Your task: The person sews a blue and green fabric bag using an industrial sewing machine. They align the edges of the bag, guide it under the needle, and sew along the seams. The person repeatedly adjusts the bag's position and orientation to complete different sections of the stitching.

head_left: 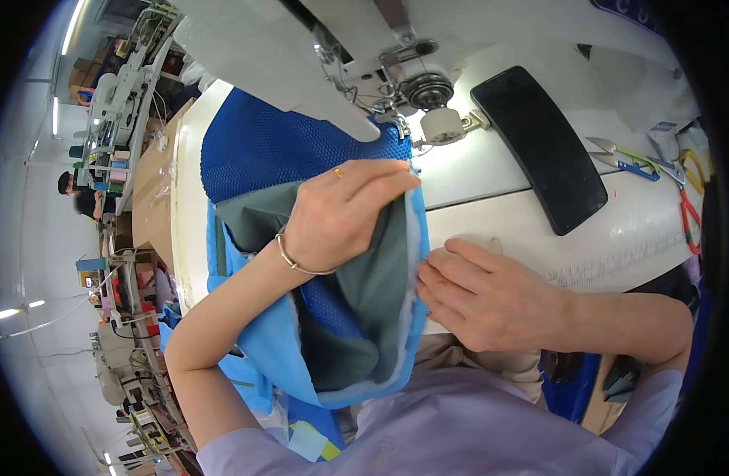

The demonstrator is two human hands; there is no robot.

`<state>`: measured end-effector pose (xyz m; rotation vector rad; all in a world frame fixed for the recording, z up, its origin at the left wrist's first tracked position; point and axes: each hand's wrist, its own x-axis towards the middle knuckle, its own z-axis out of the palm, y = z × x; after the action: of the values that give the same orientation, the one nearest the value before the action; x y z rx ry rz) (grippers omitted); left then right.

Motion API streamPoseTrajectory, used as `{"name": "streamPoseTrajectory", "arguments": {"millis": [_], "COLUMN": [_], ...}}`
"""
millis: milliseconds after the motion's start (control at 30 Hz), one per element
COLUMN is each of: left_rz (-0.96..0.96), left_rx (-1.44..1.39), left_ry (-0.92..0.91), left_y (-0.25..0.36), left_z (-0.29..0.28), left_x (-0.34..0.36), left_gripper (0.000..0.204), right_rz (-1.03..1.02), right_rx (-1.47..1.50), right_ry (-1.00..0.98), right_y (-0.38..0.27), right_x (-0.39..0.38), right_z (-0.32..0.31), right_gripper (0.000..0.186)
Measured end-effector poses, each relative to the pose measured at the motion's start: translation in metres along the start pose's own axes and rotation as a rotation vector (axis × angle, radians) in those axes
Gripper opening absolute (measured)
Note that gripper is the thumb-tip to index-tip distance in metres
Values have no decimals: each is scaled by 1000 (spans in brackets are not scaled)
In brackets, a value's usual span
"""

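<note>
A sewn fabric piece (281, 345) in light blue, with grey-green lining and white padding along its edge, lies on the sewing machine's bed and hangs over my lap. Its dark blue mesh panel (277, 147) runs under the machine head (269, 55). Just in front of the presser foot (403, 127), my left hand (340, 210) is closed, its fingertips pinching the fabric's right edge. Lower along that same edge, my right hand (491, 297) has bent fingers closed on the light blue border. The needle's point is too small to make out.
A black smartphone (539, 151) lies on the white table right of the machine head. Thread snips (626, 159) and red-handled scissors (688, 222) are farther right, beside a printed ruler strip (618, 262). Other sewing machines (110, 127) and a person (86, 198) appear far left.
</note>
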<state>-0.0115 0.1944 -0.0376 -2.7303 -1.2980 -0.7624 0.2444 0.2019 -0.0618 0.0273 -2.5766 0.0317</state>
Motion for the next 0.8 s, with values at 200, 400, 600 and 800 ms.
{"name": "streamPoseTrajectory", "arguments": {"millis": [200, 400, 600, 800], "left_rz": [-51, -36, -50, 2], "left_rx": [-10, 16, 34, 12], "left_ry": [18, -9, -51, -41], "left_y": [-4, 2, 0, -7], "left_z": [1, 1, 6, 6], "left_x": [-10, -9, -11, -8], "left_gripper": [43, 45, 48, 45], "right_rz": [-18, -43, -36, -48], "right_rx": [68, 160, 233, 255], "right_ry": [0, 45, 63, -43], "right_y": [9, 16, 19, 26], "right_x": [3, 8, 9, 10], "right_z": [1, 6, 14, 12], "right_gripper": [23, 25, 25, 25]}}
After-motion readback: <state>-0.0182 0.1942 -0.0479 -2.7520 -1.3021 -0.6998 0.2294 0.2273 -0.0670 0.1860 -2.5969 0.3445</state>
